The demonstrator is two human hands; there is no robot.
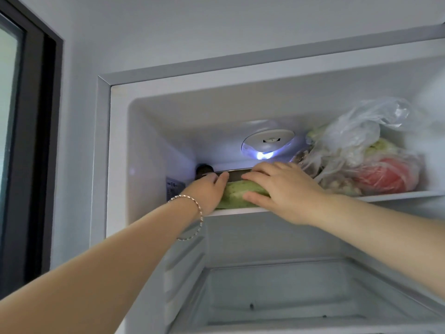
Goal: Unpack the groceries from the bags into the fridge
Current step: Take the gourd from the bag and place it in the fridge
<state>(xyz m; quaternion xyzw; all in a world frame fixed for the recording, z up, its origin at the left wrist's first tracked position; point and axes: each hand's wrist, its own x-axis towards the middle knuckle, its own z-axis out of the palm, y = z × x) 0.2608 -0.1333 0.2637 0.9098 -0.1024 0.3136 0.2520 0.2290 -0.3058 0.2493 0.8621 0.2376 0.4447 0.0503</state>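
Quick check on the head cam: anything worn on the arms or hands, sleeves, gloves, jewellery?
Both forearms are bare as far as the frame shows: no sleeves, no gloves. The left hand has a thin beaded metallic bracelet hanging loosely around its wrist. The right hand and its wrist carry nothing; no rings visible on either.

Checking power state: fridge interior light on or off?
On. The round light at the back of the top compartment glows bright white at its lower edge, just above the hands on the green vegetable.
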